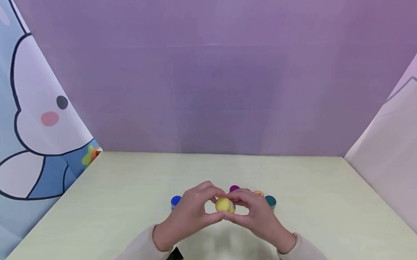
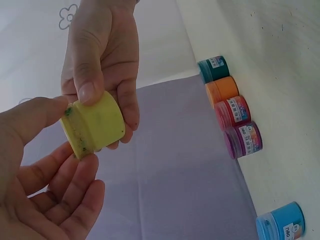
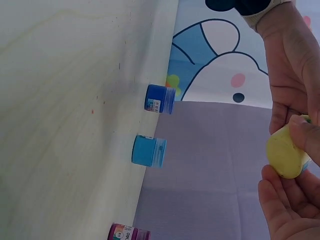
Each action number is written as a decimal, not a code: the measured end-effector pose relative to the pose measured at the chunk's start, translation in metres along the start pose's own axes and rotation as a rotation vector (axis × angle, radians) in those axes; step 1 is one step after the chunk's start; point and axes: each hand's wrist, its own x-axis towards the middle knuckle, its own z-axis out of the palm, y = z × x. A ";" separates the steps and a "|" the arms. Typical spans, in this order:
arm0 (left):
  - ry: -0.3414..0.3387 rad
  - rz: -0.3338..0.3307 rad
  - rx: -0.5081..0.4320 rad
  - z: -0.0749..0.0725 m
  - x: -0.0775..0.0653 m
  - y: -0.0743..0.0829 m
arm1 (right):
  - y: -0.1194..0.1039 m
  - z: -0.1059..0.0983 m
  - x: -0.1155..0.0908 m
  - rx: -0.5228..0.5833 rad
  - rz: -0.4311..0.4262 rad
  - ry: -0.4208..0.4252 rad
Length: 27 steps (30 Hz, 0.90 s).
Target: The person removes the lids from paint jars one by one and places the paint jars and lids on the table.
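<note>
A small yellow paint jar (image 1: 222, 205) is held up in front of the body, between both hands. My left hand (image 1: 191, 208) pinches one end with thumb and fingers; in the left wrist view that end has a smudged rim band. The other end is gripped by my right hand (image 1: 258, 213), its thumb lying on the yellow side of the jar (image 2: 105, 120). In the right wrist view the rounded yellow end of the jar (image 3: 282, 152) shows, and fingers cover part of it.
Behind the hands, a teal jar (image 2: 214, 69), an orange jar (image 2: 223, 90), a red jar (image 2: 234, 112) and a purple jar (image 2: 243, 139) stand in a row. A light blue jar (image 3: 148, 151) and a dark blue jar (image 3: 159, 99) stand farther left on the pale table (image 1: 136, 181).
</note>
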 end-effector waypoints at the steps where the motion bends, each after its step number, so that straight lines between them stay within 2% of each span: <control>1: -0.014 0.006 0.000 -0.001 0.001 0.000 | 0.005 0.000 -0.001 0.008 0.005 -0.010; 4: -0.050 0.051 0.009 -0.006 0.003 -0.002 | 0.018 -0.001 -0.004 0.044 0.028 -0.060; 7: -0.088 0.138 0.024 -0.013 0.006 -0.004 | 0.025 -0.004 -0.004 0.106 0.068 -0.113; 11: -0.166 0.259 0.063 -0.019 0.008 -0.006 | 0.025 -0.007 -0.004 0.208 0.194 -0.176; 15: -0.238 0.356 0.111 -0.020 0.007 -0.006 | 0.022 -0.007 -0.004 0.251 0.294 -0.223; 19: -0.269 0.392 0.139 -0.018 0.005 -0.007 | 0.020 -0.006 -0.003 0.245 0.331 -0.246; 27: -0.245 0.403 0.139 -0.017 0.004 -0.008 | 0.021 -0.007 -0.003 0.225 0.319 -0.252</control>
